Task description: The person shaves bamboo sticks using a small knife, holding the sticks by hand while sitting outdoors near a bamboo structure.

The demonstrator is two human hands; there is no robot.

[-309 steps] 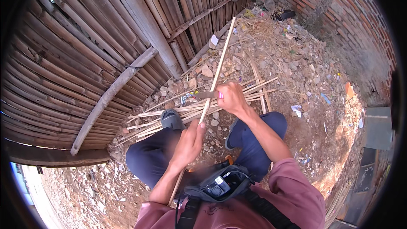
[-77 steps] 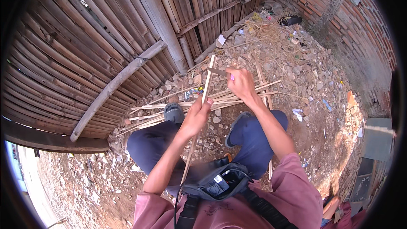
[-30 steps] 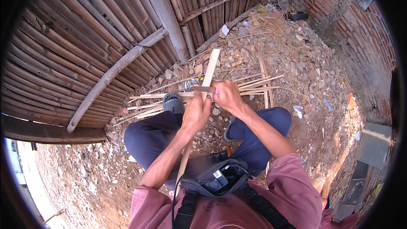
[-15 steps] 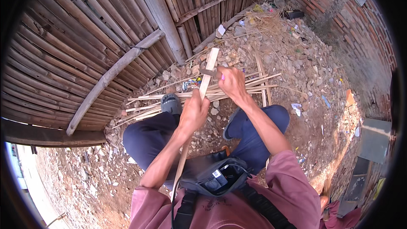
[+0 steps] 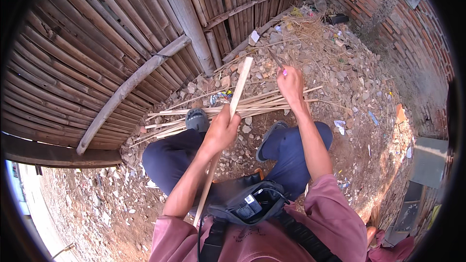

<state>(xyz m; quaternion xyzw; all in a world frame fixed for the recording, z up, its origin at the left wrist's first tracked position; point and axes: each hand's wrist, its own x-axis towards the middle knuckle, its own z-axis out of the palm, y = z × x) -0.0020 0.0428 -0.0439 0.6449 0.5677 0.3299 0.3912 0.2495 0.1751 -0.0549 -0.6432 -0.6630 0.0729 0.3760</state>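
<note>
Nearest, at six o'clock in the head view, a dark pouch (image 5: pixel 247 206) hangs on straps against the person's dusky pink shirt (image 5: pixel 272 242). Just beyond it the knees in dark blue trousers (image 5: pixel 174 157) spread to either side, with a grey shoe (image 5: pixel 196 119) at ten o'clock from the pouch and another shoe (image 5: pixel 269 136) toward one o'clock.

Between the knees the left hand (image 5: pixel 222 128) has its grip closed around a long pale bamboo strip (image 5: pixel 241 80), which runs from the lap up toward twelve o'clock, its free end standing above the hand and its lower end passing down beside the forearm. The right hand (image 5: pixel 291 85), at one o'clock from the left and apart from the strip, has its grip closed on a thin dark blade-like tool (image 5: pixel 276 60) with a pink bit at the fingers; its exact kind is too small to tell.

Under both hands a bundle of split bamboo slats (image 5: pixel 262 104) lies across the stony ground (image 5: pixel 349 77). Farther out, a bamboo fence (image 5: pixel 97 43) fills nine to twelve o'clock, and a brick wall (image 5: pixel 388 14) curves from one to three o'clock.
</note>
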